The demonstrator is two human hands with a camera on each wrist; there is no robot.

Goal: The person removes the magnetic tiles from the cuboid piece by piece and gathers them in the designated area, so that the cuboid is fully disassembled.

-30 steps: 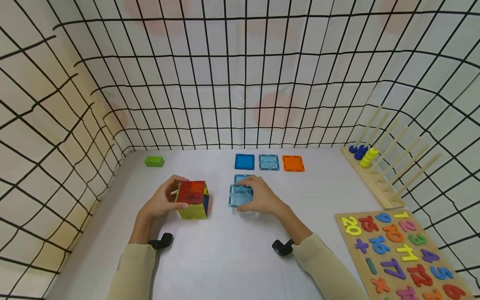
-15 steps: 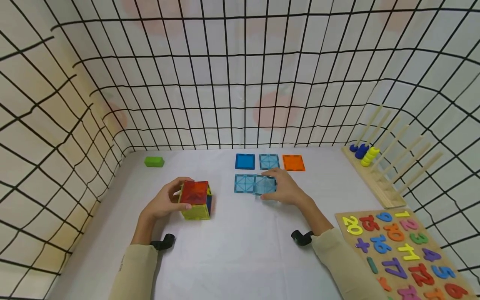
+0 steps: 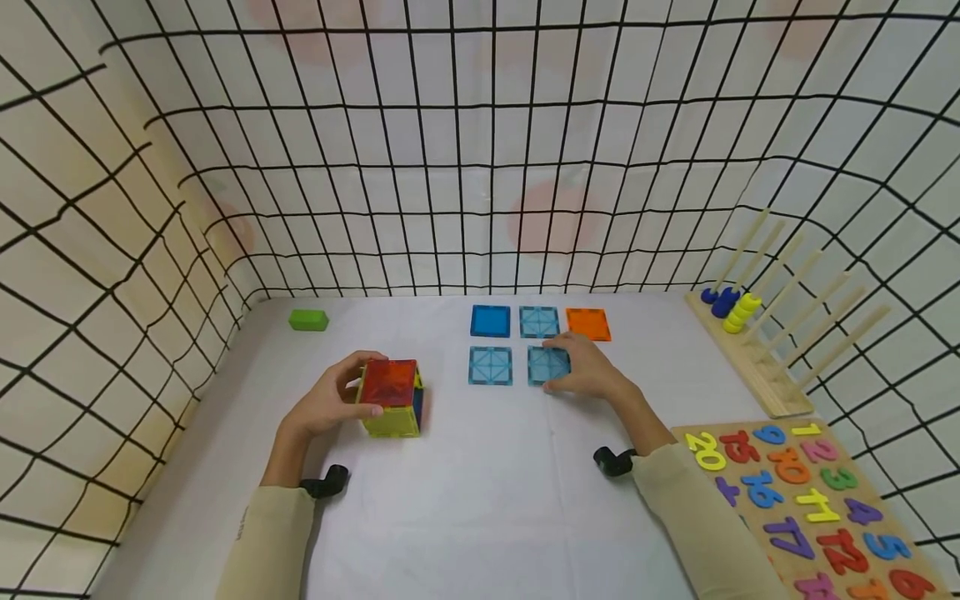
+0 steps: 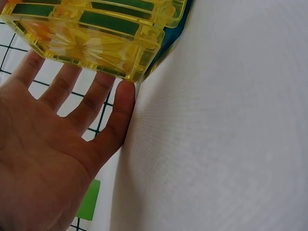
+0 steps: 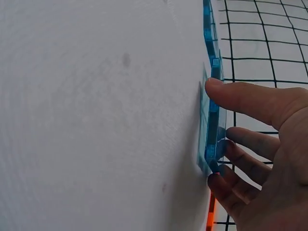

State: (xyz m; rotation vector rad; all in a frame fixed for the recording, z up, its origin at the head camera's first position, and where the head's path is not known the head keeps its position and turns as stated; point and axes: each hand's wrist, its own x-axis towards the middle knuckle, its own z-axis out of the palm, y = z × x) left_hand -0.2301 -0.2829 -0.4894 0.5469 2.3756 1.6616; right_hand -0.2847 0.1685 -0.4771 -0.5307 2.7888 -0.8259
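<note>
My left hand (image 3: 335,395) grips a cube of magnetic tiles (image 3: 388,387), thumb along its front face and fingers behind. The cube has a red top and yellow sides, with dark blue on the right; the left wrist view shows a yellow side (image 4: 91,43) close up. My right hand (image 3: 588,368) pinches a light blue magnetic tile (image 5: 214,125) between thumb and fingers, low over the white table. Left of it lies another light blue tile (image 3: 491,366). Behind them lie a blue tile (image 3: 491,321), a third light blue tile (image 3: 538,322) and an orange tile (image 3: 588,324).
A green block (image 3: 308,320) sits at the back left. On the right stands a wooden peg rack (image 3: 780,392) with blue and yellow rings, and in front of it a number puzzle board (image 3: 753,450). Black wire grid (image 3: 480,192) surrounds the table.
My right hand has moved right with a light blue tile, which now sits apart from the light blue tile on its left. The left hand and cube shifted slightly right, then stayed put.
</note>
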